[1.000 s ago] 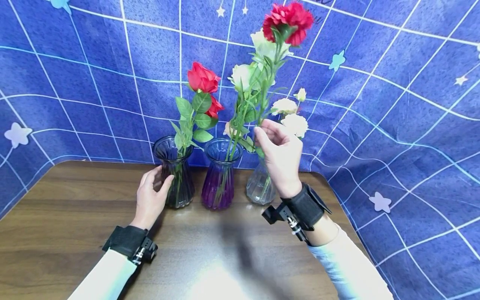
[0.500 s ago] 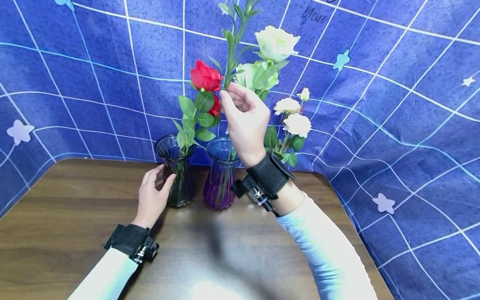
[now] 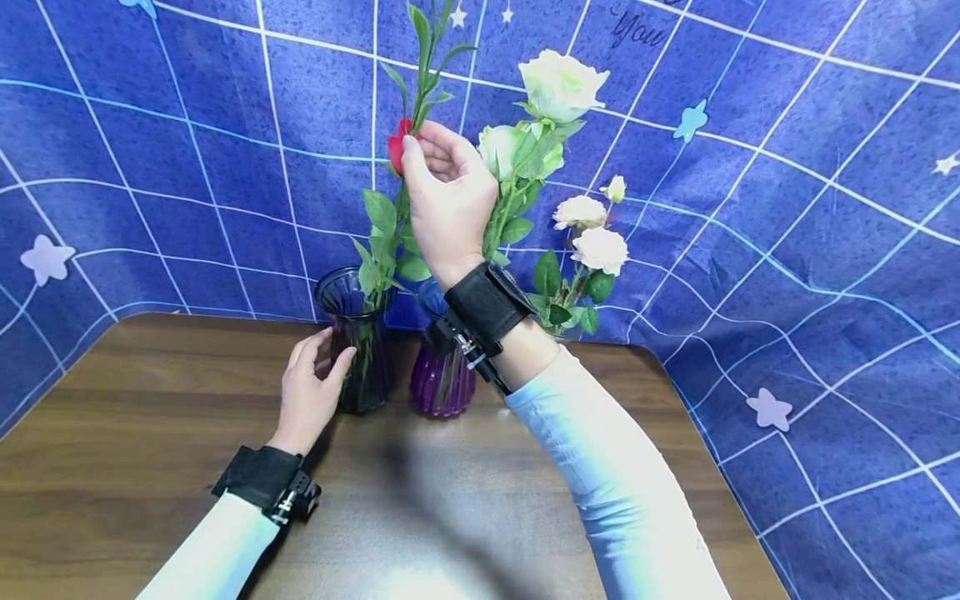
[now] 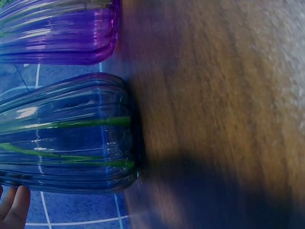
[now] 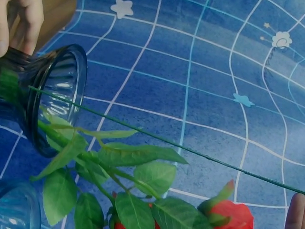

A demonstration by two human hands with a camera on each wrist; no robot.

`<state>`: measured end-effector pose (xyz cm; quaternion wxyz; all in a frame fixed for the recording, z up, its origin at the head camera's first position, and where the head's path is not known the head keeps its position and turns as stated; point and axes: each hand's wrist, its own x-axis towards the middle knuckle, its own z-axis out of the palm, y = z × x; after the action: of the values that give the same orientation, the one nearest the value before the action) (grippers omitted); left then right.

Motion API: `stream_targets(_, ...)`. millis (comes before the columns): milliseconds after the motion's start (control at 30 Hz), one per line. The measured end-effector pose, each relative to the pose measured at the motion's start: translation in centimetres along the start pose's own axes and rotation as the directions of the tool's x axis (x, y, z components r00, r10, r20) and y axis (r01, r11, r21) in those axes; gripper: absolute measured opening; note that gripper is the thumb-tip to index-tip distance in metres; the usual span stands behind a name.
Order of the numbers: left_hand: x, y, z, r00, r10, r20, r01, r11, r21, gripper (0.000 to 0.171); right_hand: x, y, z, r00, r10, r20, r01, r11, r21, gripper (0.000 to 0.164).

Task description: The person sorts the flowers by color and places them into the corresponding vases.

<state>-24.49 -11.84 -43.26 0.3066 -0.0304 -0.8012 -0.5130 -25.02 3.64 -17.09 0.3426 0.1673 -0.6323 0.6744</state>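
My left hand grips the dark glass vase at its left side, thumb in front and fingers partly hidden behind. Two green stems show through this vase's wall in the left wrist view. With thumb and fingertips, my right hand pinches a carnation stem above the dark vase; its flower head is out of view. The stem's thin lower part slants to the vase's mouth, and its end appears at or just inside the rim. A red rose stands in the dark vase, partly covered by the right hand.
Beside the dark vase stands a blue-purple vase, partly hidden by the right wrist, with white roses above it. Cream flowers rise farther right, their vase mostly hidden. A blue patterned cloth hangs behind the wooden table.
My right hand has carried the carnation leftward and up, from beside the white roses to above the dark vase. The left hand has stayed on the dark vase.
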Motion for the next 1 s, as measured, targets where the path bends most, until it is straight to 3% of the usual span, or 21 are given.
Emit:
stream_targets(500, -0.1, 0.1, -0.3, 1.000, -0.003, 0.004, 0.003, 1.000, 0.011, 0.046, -0.4, 1.7, 1.9, 0.999, -0.038, -0.020, 0.038, 0.999, 0.014, 0.023)
stream_targets(1000, -0.1, 0.0, 0.0, 1.000, 0.012, -0.010, -0.012, 1.000, 0.001, 0.044, -1.2, 2.9, 1.8, 0.999, -0.032, 0.004, 0.033, 0.998, -0.050, 0.021)
